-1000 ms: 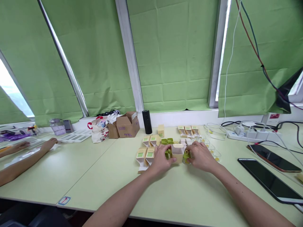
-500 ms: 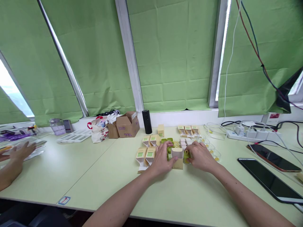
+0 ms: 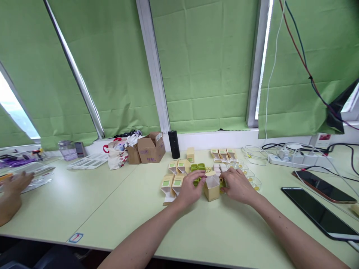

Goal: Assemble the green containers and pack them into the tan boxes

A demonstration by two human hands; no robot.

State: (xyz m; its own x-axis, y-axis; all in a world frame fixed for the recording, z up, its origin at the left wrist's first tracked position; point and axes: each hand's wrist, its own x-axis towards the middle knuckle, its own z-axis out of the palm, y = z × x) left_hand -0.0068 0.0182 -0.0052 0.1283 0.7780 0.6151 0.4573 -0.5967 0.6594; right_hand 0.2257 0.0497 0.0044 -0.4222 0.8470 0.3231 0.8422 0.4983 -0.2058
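A small tan cardboard box (image 3: 212, 191) stands tilted on the table, its top open and its white inside showing. My left hand (image 3: 191, 186) pinches the box's top edge and flap from the left. Close against the box's right side, my right hand (image 3: 238, 185) has its fingers closed on a small green piece with a pale loop (image 3: 221, 183), mostly hidden by the fingers. Behind my hands lie green blocks (image 3: 198, 167), pink-white pieces (image 3: 216, 167) and clear round cups (image 3: 255, 183) with yellow bits inside. Flattened tan boxes (image 3: 167, 186) with green labels lie to the left.
More tan cartons (image 3: 223, 155) lie at the back, near a black cylinder (image 3: 174, 144) and a brown cardboard box (image 3: 152, 148). Phones (image 3: 316, 213), a power strip (image 3: 301, 160) and cables are on the right. Another person's hand (image 3: 17, 184) is at far left.
The small box has turned and tipped, so its open top now faces me more. My left fingers have shifted to its top edge. The other person's hand has moved left.
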